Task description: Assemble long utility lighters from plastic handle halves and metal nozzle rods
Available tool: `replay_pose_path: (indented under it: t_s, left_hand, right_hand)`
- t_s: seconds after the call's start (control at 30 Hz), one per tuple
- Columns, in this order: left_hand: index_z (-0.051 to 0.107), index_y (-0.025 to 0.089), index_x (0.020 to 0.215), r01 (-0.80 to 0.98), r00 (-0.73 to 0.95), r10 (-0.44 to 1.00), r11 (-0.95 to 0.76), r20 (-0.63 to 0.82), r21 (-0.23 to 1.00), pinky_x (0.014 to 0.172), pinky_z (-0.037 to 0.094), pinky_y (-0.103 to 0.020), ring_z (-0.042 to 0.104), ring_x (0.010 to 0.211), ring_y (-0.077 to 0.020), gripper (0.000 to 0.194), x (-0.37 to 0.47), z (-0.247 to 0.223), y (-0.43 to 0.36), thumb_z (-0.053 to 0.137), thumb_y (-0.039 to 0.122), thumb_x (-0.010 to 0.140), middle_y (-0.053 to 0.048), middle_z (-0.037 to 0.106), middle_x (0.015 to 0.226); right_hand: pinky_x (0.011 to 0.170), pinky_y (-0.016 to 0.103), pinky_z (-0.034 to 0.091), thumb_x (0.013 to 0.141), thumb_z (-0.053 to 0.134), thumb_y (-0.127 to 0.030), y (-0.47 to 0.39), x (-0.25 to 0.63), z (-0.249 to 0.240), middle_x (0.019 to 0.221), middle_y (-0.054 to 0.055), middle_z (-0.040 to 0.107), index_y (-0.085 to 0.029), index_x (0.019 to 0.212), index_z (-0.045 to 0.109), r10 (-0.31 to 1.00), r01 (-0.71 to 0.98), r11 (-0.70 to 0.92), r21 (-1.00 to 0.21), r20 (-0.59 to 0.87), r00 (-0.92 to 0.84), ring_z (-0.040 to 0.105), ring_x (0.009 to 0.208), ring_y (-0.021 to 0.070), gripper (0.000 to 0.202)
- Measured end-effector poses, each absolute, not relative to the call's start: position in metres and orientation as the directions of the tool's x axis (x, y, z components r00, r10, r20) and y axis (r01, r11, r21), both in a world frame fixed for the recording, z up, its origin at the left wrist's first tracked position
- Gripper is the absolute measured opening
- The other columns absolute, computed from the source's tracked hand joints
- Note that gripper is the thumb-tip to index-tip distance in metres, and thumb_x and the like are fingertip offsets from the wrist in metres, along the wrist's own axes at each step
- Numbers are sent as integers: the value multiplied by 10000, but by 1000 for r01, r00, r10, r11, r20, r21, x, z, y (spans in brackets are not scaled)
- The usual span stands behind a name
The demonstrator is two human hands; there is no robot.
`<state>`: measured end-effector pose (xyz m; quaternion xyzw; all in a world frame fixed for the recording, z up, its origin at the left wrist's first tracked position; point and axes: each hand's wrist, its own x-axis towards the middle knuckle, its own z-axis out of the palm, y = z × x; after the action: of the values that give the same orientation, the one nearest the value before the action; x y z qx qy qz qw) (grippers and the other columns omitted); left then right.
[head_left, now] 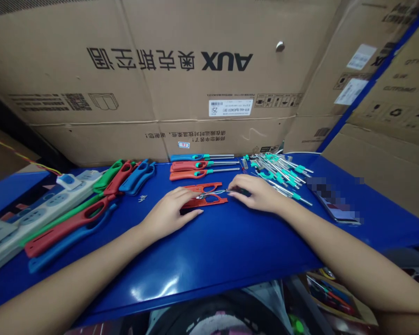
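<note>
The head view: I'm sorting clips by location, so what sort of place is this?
Probably a small hand-assembly bench. A blue tabletop holds red handle shells, a pile of metal tubes with teal parts, and a row of three fuller units that look like long-nosed lighters.

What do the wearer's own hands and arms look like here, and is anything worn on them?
Both the left hand and the right hand are ungloved, with slender fingers. Both forearms are bare, with no sleeve in view. No watch, bracelet, cable or marking shows on either.
</note>
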<state>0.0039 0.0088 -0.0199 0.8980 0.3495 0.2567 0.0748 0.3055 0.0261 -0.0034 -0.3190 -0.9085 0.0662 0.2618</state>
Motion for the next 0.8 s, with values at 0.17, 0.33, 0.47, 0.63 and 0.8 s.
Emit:
replay_pose_path:
  t_s: [0.17,0.33,0.47,0.63,0.8]
  left_hand:
    - [653,181,1202,571,650,639,-768,413,289,952,516,-437,649,1075,-260,282,0,-20,13,610,282,941,-101,721,1167]
    - [679,194,1175,580,659,643,-765,391,282,926,531,-442,669,1046,-268,279,-7,-15,15,632,307,924,-92,736,1127]
    - [593,205,1357,590,615,647,-757,450,282,1004,516,-454,636,1155,-279,479,-4,-15,11,646,396,921,-106,684,1266]
    - [481,225,1467,533,553,653,-754,517,383,1025,527,-396,642,1180,-236,564,4,-22,5,629,384,947,-96,667,1306]
    - [605,198,1340,441,481,628,-777,612,450,868,586,-270,721,870,-148,411,11,-22,-3,653,256,936,-34,754,982]
  right_hand:
    - [774,316,508,982,557,-301,26,306,-5,948,50,673,-200,1007,619,616,543,787,-292,411,-672,620,869,172,121]
    - [749,308,508,974,565,-306,26,309,-3,931,54,677,-193,1004,628,620,559,782,-277,443,-648,625,845,171,133]
    - [726,295,506,973,561,-314,25,309,-1,936,51,691,-196,1014,632,627,570,775,-272,444,-640,639,833,165,144]
    - [741,303,515,970,566,-309,22,305,1,929,51,700,-188,1016,648,610,567,786,-245,454,-649,645,844,169,154]
    - [804,339,532,986,534,-286,21,302,-2,991,67,708,-192,1066,665,596,538,802,-260,417,-686,650,922,190,181]
